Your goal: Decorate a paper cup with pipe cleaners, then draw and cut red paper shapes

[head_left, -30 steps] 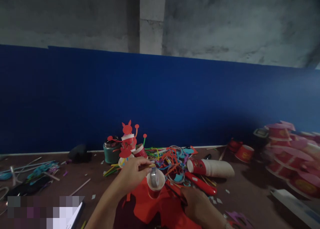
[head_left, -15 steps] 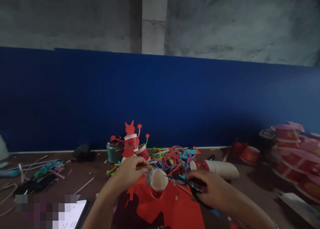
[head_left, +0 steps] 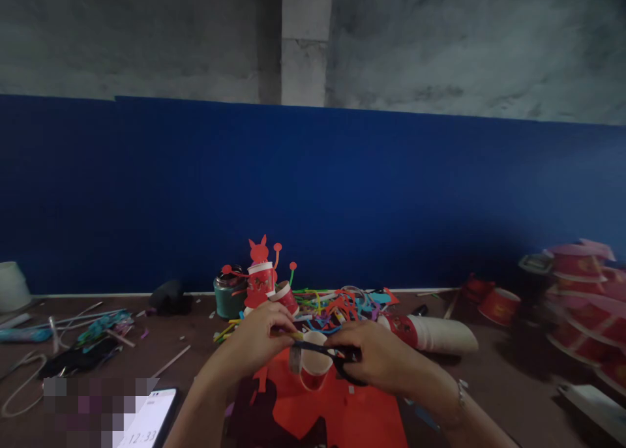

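A thin yellow strip (head_left: 296, 336) is pinched between the fingers of my left hand (head_left: 261, 337). In my right hand (head_left: 366, 351) are dark-handled scissors (head_left: 337, 355). Their blades cross over the mouth of a paper cup (head_left: 313, 379), close to the strip; whether they touch it I cannot tell. Upright, the red-and-white cup stands on a sheet of red paper (head_left: 362, 415) that has cut-out shapes gone from it. A greyish, roll-like thing (head_left: 295, 359) sits at the cup's left side, partly hidden.
Behind my hands stand a red paper-cup figure (head_left: 261, 278), a teal jar (head_left: 229, 298) and a heap of coloured strips (head_left: 349, 304). Stacked cups (head_left: 435, 334) lie at the right, near red cup structures (head_left: 581, 304). A phone (head_left: 151, 422) lies at the lower left.
My right hand has moved left with the scissors, bringing the blades across the cup to the yellow strip. My left hand has kept its hold. The whole view has shifted slightly.
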{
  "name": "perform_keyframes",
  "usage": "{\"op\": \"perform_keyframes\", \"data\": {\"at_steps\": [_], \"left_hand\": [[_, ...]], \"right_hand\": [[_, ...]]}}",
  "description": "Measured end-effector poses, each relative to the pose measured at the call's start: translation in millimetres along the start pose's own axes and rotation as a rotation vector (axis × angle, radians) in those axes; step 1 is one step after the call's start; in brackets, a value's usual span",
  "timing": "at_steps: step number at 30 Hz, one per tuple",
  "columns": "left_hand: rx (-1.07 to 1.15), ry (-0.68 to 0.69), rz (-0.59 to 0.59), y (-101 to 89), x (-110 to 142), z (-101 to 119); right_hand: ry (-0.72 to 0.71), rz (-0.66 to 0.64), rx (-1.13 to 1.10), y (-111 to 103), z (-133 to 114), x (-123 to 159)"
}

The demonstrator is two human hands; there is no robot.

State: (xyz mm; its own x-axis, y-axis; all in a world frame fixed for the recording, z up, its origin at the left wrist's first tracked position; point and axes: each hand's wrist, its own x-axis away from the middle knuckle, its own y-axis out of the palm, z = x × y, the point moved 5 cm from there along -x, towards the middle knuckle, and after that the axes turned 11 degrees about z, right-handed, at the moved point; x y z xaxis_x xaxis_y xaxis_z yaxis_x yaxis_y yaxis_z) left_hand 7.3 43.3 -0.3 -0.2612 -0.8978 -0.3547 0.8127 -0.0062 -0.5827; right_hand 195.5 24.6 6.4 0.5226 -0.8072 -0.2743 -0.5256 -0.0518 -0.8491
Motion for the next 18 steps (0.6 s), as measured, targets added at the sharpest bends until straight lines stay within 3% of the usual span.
{"op": "perform_keyframes", "data": {"at_steps": [11, 18], "left_hand": [[-0.100, -0.075, -0.019, -7.1, 6.2, -20.1], [0.082, -0.185, 0.071, -10.3, 1.0, -19.9]], "right_hand": [[0.105, -0.096, -0.098, 33.9, -7.3, 0.8], [0.099, 0.023, 0.054, 45.0, -9.9, 7.4]]}}
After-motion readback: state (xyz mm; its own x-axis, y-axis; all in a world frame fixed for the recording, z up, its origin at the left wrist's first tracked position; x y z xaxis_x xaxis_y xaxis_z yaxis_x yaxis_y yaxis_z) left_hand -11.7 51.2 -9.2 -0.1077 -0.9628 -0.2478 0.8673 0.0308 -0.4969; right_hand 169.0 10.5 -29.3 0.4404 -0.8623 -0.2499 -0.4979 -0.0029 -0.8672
